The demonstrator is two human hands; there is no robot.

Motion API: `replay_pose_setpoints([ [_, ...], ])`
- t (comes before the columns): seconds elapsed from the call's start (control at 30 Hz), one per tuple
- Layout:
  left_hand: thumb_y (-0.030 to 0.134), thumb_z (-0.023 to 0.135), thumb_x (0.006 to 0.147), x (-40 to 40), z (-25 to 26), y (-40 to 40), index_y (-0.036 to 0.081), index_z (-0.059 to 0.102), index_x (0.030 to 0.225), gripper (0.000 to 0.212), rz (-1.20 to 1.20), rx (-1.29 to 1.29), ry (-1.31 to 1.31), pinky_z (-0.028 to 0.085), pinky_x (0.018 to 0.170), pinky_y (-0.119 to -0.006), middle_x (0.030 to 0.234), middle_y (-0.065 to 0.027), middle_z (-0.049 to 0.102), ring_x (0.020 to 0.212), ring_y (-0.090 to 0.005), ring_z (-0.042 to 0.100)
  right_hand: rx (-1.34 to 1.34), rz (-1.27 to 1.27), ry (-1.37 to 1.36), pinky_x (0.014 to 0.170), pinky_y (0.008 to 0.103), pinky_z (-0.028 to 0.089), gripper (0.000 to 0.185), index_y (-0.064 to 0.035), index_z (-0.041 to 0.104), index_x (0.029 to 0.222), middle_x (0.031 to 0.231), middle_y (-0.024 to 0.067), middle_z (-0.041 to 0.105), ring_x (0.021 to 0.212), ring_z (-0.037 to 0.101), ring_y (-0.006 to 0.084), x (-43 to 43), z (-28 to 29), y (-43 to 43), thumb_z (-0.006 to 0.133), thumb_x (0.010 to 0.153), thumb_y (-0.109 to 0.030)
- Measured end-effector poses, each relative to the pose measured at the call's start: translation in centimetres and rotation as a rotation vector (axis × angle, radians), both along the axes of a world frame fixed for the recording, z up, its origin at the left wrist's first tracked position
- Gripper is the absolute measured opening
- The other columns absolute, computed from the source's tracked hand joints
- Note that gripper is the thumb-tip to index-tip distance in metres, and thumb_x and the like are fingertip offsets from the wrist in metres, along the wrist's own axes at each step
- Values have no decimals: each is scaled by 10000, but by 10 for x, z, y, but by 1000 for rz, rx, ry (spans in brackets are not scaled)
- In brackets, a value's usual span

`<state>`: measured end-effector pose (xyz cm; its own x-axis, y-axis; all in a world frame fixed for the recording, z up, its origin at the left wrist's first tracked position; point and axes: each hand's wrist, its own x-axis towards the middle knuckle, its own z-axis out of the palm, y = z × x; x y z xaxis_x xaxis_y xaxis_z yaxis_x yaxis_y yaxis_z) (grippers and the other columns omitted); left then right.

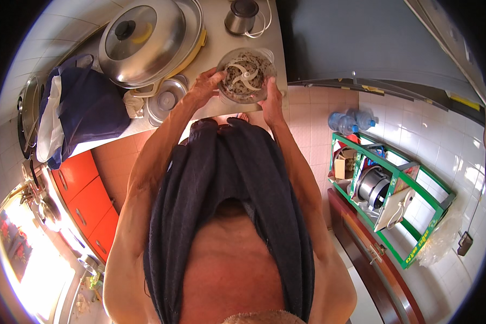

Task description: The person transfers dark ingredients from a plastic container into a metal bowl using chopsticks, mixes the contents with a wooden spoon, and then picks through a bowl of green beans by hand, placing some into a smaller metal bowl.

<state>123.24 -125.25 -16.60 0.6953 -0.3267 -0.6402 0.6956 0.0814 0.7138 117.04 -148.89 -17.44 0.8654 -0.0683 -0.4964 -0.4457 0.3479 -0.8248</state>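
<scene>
Between my two hands is a clear chopper bowl [231,92] with dark, wet crumbs smeared over its inside. A pale four-armed blade [246,75] stands at its centre. My left hand [205,85] grips the bowl's left side, the thumb over the rim. On the opposite side my right hand [272,97] holds the wall, its thumb pointing up along the rim. Behind the bowl, the steel motor unit [241,18] of a chopper stands on the counter with a white cord beside it. A round clear lid [167,100] lies left of my left forearm.
A large domed steel lid [146,44] covers a yellow-sided pan at the back left. Beside it sits a dark blue cloth bag [87,107]. The steel counter [214,38] ends at a dark refrigerator-like panel [372,40]. At right stand a green rack [393,170] and water bottles [343,122].
</scene>
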Motion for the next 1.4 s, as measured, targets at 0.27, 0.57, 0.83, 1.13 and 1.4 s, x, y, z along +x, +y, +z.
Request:
replay_pose_setpoints([
  [0.27, 613, 726, 914, -11, -6, -12, 39, 518, 1499, 846, 162, 1, 6, 528, 953, -460, 1376, -148, 638, 1179, -273, 639, 19, -89, -95, 1132, 555, 426, 876, -74, 403, 1569, 1533, 131, 501, 1405, 486, 298, -6, 3, 3, 473, 994, -731],
  [0.57, 606, 506, 1045, -112, 25, 40, -62, 511, 1439, 776, 514, 24, -38, 560, 999, -432, 1351, -232, 642, 1192, -319, 668, -285, -51, 94, 681, 326, 531, 621, 41, 729, 1122, 909, 110, 750, 762, 660, 172, -104, -55, -13, 380, 1113, -473],
  [0.83, 413, 573, 1060, -287, 16, 102, -50, 580, 1372, 558, 829, 120, 220, 587, 962, -443, 1279, -224, 691, 1132, -321, 700, -333, 1113, 23, 791, 338, 565, 494, 60, 634, 1305, 983, 187, 771, 853, 733, 221, -192, -106, 25, 512, 1070, -356],
  [1.13, 268, 639, 1050, -461, 16, 190, -17, 609, 1332, 402, 1300, 46, 57, 584, 579, -293, 786, -64, 685, 587, -140, 649, -548, 1748, -295, 867, 365, 556, 525, 50, 590, 1375, 1111, 225, 744, 979, 726, 274, -186, -96, 150, 543, 1059, -367],
  [1.4, 418, 624, 1052, -641, 47, 260, 21, 655, 1191, 421, 1834, -148, 99, 170, 407, -251, 574, 80, 341, 434, -52, 225, -636, 2126, -800, 916, 378, 546, 548, 42, 568, 1408, 1189, 246, 720, 1057, 712, 304, -257, -65, 304, 555, 1054, -377],
])
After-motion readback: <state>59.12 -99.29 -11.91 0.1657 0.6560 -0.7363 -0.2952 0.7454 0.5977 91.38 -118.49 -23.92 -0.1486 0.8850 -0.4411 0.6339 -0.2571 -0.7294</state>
